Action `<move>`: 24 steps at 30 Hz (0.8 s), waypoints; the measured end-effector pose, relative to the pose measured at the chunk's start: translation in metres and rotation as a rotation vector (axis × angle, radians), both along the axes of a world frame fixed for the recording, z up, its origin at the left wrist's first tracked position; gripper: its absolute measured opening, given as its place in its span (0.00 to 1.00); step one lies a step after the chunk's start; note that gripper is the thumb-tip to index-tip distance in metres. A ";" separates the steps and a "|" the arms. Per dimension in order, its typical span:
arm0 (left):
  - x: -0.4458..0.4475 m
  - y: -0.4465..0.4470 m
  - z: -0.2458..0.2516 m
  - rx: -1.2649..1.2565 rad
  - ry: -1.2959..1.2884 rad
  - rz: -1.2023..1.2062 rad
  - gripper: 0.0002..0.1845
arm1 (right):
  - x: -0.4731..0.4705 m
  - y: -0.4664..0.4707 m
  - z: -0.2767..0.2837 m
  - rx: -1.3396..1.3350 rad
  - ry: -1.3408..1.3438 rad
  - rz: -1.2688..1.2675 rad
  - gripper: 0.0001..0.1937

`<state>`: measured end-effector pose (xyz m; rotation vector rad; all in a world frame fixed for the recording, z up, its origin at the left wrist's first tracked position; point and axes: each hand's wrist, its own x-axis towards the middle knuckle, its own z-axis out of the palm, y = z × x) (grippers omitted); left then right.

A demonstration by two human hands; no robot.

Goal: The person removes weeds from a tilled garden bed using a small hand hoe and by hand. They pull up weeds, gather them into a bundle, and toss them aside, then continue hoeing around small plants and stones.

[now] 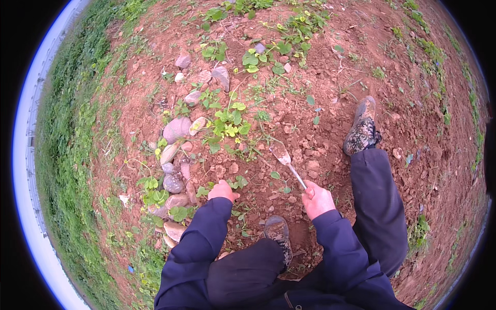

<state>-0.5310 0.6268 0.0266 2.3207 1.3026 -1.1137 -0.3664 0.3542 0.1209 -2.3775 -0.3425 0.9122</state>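
My right hand [317, 198] is closed around the handle of a small hand trowel [286, 159], whose soil-smeared metal blade points up and left over loose reddish soil [310, 147]. Lower left of the blade, my left hand [223, 192] is held low over the ground beside small green leaves [239, 181]; its fingertips are partly hidden, and whether they grip anything does not show. A small seedling [286, 189] stands between the two hands. Above my left hand grows a leafy yellow-green plant [231, 124].
A curved row of rounded stones [173, 183] lies left of my left hand. More stones [221, 76] and creeping plants [296, 29] are farther up. My camouflage-patterned shoes [360, 130] stand on the soil. Dense green growth [69, 155] runs along the left.
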 end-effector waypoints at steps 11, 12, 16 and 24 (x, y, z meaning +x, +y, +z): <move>0.003 -0.007 -0.007 0.071 -0.055 -0.002 0.39 | -0.010 0.039 -0.048 0.167 0.159 -0.314 0.23; 0.001 -0.009 -0.007 0.076 -0.058 -0.013 0.39 | -0.009 0.042 -0.053 0.172 0.094 -0.249 0.26; 0.001 -0.009 -0.010 0.084 -0.052 -0.036 0.39 | 0.012 0.063 -0.071 0.319 -0.051 -0.191 0.17; -0.001 -0.011 -0.018 0.112 -0.061 -0.036 0.39 | 0.022 0.080 -0.075 0.327 0.080 -0.224 0.22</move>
